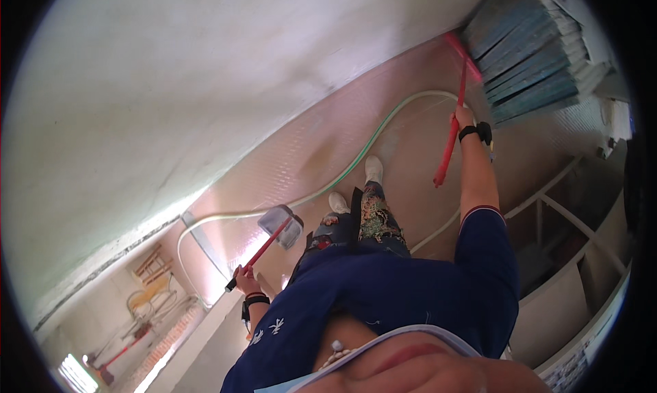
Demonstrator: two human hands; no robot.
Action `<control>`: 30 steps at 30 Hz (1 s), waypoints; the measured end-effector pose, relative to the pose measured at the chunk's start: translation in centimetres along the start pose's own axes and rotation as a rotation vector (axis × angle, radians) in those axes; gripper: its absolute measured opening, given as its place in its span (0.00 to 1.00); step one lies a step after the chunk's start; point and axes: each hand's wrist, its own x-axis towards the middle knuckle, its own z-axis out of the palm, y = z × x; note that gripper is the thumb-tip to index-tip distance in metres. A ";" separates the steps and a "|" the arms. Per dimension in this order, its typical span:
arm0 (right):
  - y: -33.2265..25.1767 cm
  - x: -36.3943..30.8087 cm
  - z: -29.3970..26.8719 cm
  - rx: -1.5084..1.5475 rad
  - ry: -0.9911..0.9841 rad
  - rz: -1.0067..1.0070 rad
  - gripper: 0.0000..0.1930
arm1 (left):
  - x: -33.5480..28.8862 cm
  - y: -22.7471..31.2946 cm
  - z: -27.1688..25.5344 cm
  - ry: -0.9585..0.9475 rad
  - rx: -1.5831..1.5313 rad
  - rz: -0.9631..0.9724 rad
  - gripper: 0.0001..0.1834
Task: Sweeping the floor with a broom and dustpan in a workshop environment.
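My right hand (pixel 463 116), at the end of an outstretched arm, is wrapped round the red stick of a broom (pixel 446 153). The broom's wide pinkish-red head lies on the floor in the corner, against the bluish-grey corrugated sheets (pixel 527 61); its bristles are hard to make out. At the lower left, my left hand (pixel 248 282) is closed round the red handle of a dustpan (pixel 275 222), close to its black end. The dustpan's grey pan is beside my feet, near the hose.
A pale green-and-white hose (pixel 373 138) winds across the brownish floor (pixel 404 143) past my shoes. A white wall (pixel 171 71) runs along the far left. Metal frames (pixel 571 218) stand at the right. Beyond a threshold at lower left are a wooden chair (pixel 154 264) and clutter.
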 end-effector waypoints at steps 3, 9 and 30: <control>3.8 0.8 3.7 -0.370 0.021 -0.067 0.14 | -1.3 0.1 -0.6 -0.060 0.047 -0.031 0.09; 17.3 -14.2 11.3 -0.969 0.012 -0.292 0.16 | 2.7 -2.0 -5.3 -0.110 0.062 -0.001 0.05; 24.8 -41.8 13.3 -1.070 -0.479 -0.674 0.17 | 14.8 -2.4 -16.2 -0.266 -0.065 -0.039 0.05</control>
